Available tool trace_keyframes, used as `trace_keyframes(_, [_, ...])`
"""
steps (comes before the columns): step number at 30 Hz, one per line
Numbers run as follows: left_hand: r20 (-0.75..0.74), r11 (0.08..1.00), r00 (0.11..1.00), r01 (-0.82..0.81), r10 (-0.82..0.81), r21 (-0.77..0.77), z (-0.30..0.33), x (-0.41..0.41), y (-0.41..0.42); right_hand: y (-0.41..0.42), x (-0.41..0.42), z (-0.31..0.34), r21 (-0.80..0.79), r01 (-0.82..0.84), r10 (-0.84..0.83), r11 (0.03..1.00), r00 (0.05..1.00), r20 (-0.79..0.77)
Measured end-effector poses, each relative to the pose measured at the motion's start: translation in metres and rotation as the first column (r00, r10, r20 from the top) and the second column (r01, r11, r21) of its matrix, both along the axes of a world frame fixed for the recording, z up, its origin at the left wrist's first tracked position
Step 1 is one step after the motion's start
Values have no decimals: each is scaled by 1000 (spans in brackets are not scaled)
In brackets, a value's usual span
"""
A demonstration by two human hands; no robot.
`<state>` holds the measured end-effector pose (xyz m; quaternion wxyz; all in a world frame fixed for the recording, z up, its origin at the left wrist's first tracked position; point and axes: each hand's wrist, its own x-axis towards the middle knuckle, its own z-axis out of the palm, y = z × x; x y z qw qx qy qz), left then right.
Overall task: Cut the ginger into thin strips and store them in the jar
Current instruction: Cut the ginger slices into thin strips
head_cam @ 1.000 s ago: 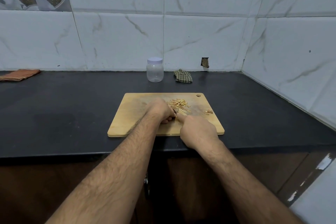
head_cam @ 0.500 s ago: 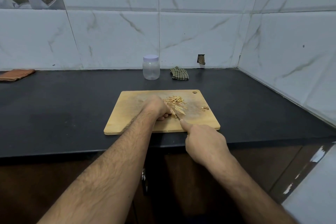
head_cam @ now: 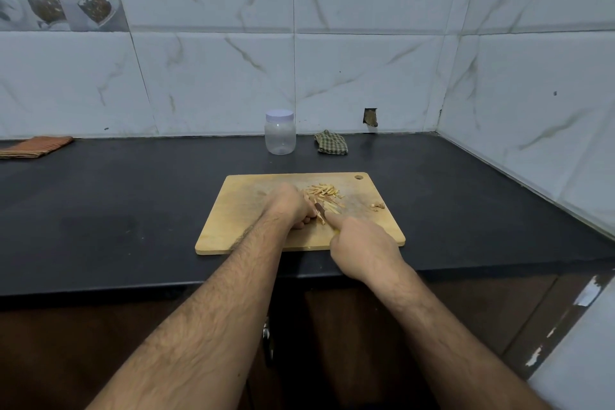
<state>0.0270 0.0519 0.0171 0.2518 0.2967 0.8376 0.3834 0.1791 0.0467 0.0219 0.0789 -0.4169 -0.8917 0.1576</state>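
Note:
A wooden cutting board (head_cam: 246,206) lies on the black counter. On its far middle is a pile of thin ginger strips (head_cam: 322,194), with a few scraps (head_cam: 377,205) to the right. My left hand (head_cam: 291,205) has its fingers curled down over a ginger piece, which is mostly hidden. My right hand (head_cam: 361,248) grips a knife handle, forefinger stretched along the blade's back. Only a short dark stretch of the knife blade (head_cam: 320,210) shows between my hands. A clear plastic jar (head_cam: 280,137) with a pale lid on stands by the back wall.
A checked cloth (head_cam: 331,143) lies right of the jar. An orange folded cloth (head_cam: 33,146) sits at the far left. Tiled walls close the back and the right side. The counter's front edge (head_cam: 133,289) runs just below the board.
My right hand drew back toward me half a second ago and has now pushed forward again with the knife. My left hand has stayed on the ginger.

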Motion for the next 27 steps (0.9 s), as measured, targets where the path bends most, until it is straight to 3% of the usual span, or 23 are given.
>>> trace_keyframes(17, [-114,997,993,-22,14,-74,-1,-1,4,-2,-12,2,50,-26,21,998,995,93])
trace_keyframes(27, [-89,999,996,-24,21,-37,-5,-4,5,-15,15,-4,36,-40,35,999,989,142])
